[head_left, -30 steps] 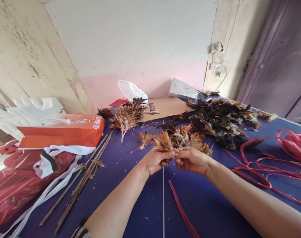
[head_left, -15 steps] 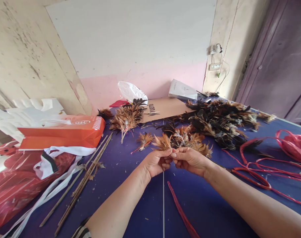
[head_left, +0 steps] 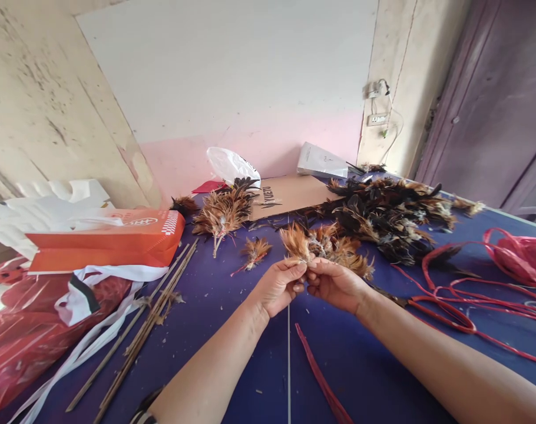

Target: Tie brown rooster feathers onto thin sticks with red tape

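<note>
Over the middle of the blue table (head_left: 250,353), a small bunch of orange-brown feathers (head_left: 295,242) points up and away from me. My left hand (head_left: 282,287) is closed in a pinch on its base. The thumb and fingers of my right hand (head_left: 340,285) meet the left at the same base and are pinched there too; the fingers hide the quill ends. Just beyond my hands lies a pile of brown feathers (head_left: 345,252). A small tied feather tuft (head_left: 255,252) rests left of them, and a strip of red plastic ribbon (head_left: 318,372) lies nearer to me.
Thin sticks (head_left: 151,321) lie at left, near an orange bag (head_left: 104,247) and a red plastic bag (head_left: 33,341). A bundled feather head (head_left: 222,213) and cardboard (head_left: 294,197) sit further back. Dark feathers (head_left: 387,215) and a pink ribbon roll (head_left: 519,256) are at right.
The feather bunch has risen slightly and swung to the right, standing more upright between my fingers. Both hands stay together in nearly the same place. The view has shifted slightly.
</note>
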Motion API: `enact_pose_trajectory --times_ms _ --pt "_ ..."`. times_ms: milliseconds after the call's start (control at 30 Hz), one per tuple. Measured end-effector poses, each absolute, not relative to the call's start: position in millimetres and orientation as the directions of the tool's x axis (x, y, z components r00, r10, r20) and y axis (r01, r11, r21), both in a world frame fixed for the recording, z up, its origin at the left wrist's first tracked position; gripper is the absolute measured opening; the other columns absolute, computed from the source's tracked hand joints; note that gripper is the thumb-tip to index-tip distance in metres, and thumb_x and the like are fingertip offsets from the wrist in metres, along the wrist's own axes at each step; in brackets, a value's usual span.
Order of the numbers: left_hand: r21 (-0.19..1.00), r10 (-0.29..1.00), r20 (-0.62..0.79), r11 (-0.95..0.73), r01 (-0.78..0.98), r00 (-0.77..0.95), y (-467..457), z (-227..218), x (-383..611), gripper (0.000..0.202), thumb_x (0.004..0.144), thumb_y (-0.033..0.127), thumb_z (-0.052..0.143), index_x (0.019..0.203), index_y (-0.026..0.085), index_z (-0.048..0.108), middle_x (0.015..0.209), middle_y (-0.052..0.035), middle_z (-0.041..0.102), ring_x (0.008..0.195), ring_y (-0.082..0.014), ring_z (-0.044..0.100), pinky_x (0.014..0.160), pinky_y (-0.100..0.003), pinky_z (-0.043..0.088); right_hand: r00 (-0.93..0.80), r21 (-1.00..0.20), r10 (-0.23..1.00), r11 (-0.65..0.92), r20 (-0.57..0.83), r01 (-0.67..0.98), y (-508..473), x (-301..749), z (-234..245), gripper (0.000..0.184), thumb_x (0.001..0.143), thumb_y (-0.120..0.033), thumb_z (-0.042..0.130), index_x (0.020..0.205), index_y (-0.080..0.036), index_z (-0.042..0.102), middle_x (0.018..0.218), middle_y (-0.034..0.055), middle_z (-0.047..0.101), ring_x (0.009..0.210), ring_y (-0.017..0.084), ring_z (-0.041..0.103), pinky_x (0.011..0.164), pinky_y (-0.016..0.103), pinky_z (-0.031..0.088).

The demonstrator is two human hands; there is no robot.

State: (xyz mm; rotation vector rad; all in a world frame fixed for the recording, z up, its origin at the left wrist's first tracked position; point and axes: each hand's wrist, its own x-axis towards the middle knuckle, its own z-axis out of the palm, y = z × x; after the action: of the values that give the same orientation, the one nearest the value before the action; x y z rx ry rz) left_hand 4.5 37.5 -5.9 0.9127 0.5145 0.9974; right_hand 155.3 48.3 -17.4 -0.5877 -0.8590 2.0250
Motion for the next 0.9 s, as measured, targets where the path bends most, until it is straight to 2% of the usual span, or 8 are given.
enact_pose_trajectory --times_ms 133,267,433,600,733,900 --pt "0.850 0.913 0.026 0.195 -0.489 0.408 39.0 -8.9 6.1 0.016 0.065 0.025 0.069 0.069 0.010 0.065 0.059 -0.0049 0.057 0.054 -0.0069 0.046 0.045 -0.018 0.027 -0.542 -0.776 0.836 -0.396 -0.084 -0.491 46.3 152.2 -18.3 0.014 0.066 -0.022 0.067 0.062 -0.015 0.055 0.052 -0.0044 0.052 0.052 0.006 0.048 0.057 0.022 0.036" --pt "0.863 0.933 0.005 0.178 -0.473 0.359 40.7 -10.4 5.2 0.020 0.063 0.026 0.070 0.073 0.009 0.066 0.057 -0.0025 0.054 0.053 -0.0062 0.044 0.045 -0.018 0.026 -0.504 -0.860 0.861 -0.305 -0.065 -0.409 45.2 149.4 -17.3 0.018 0.065 -0.025 0.068 0.061 -0.014 0.054 0.052 -0.0046 0.052 0.048 0.005 0.044 0.052 0.020 0.033" --pt "0.866 0.952 -0.077 0.211 -0.453 0.296 45.3 -11.7 3.1 0.022 0.058 0.028 0.073 0.071 0.011 0.067 0.056 0.0010 0.051 0.052 -0.0043 0.042 0.044 -0.017 0.025 -0.384 -0.995 0.923 -0.033 0.006 -0.096 46.9 155.6 -5.3 0.023 0.063 -0.034 0.069 0.064 -0.014 0.059 0.057 -0.0029 0.055 0.050 0.004 0.044 0.052 0.020 0.033" --pt "0.928 0.963 -0.097 0.179 -0.327 0.253 46.2 -13.1 3.0 0.021 0.058 0.029 0.073 0.067 0.011 0.066 0.062 -0.0009 0.056 0.055 -0.0055 0.047 0.046 -0.017 0.029 -0.210 -0.987 0.974 0.114 0.088 0.116 51.3 165.2 6.6 0.028 0.062 -0.040 0.067 0.073 -0.015 0.063 0.060 -0.0020 0.058 0.048 0.005 0.042 0.047 0.020 0.032" --pt "0.946 0.919 -0.122 0.222 -0.235 0.375 42.0 -12.6 4.4 0.024 0.062 0.030 0.071 0.075 0.010 0.068 0.073 -0.0073 0.064 0.059 -0.0075 0.051 0.049 -0.017 0.033 -0.252 -0.985 0.965 0.111 0.076 0.128 51.2 164.9 8.5 0.023 0.064 -0.036 0.065 0.067 -0.014 0.061 0.052 -0.0016 0.059 0.044 0.006 0.043 0.043 0.020 0.031" --pt "0.898 0.867 -0.177 0.336 -0.285 0.467 40.5 -14.6 4.2 0.022 0.063 0.026 0.070 0.077 0.010 0.067 0.071 -0.0070 0.064 0.057 -0.0075 0.054 0.051 -0.018 0.037 -0.336 -0.994 0.941 0.080 0.051 0.073 46.6 165.0 13.9 0.014 0.065 -0.027 0.064 0.062 -0.015 0.058 0.047 -0.0018 0.060 0.046 0.008 0.051 0.048 0.019 0.037"
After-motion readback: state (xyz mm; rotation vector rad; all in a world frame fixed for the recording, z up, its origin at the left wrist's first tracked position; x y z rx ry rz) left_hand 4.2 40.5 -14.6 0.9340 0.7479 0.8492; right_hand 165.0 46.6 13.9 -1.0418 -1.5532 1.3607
